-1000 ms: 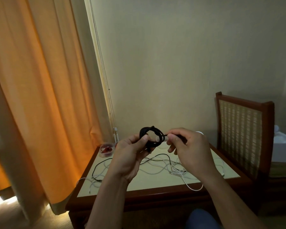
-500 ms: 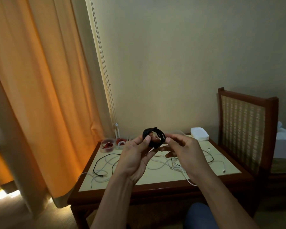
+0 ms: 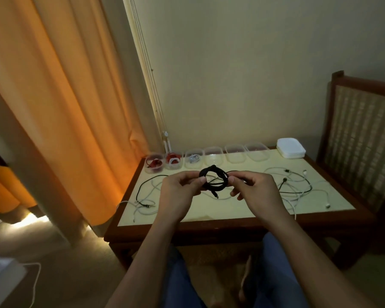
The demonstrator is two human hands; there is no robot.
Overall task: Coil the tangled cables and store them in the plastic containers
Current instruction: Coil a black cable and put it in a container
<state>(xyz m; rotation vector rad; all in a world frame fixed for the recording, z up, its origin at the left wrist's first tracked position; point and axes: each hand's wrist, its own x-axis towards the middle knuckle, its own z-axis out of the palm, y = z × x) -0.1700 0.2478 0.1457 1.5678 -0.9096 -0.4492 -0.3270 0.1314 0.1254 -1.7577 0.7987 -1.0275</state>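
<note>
The low wooden table [image 3: 231,210] stands in front of the person. Loose black and white cables [image 3: 298,187] sprawl across its top. A row of clear plastic containers [image 3: 213,160] lines the table's far edge, and the three leftmost hold coils. Above the table's middle, both forearms reach forward. The left hand [image 3: 178,192] and right hand [image 3: 256,190] face each other, each pinching one side of the coiled black cable [image 3: 213,178] between thumb and forefinger, the other fingers loosely curled. The coil is held in the air, clear of the tabletop.

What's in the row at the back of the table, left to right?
Container with red cable, container with red-and-white coil, container with white cable, first empty container, second empty container, third empty container, stack of white lids.
</note>
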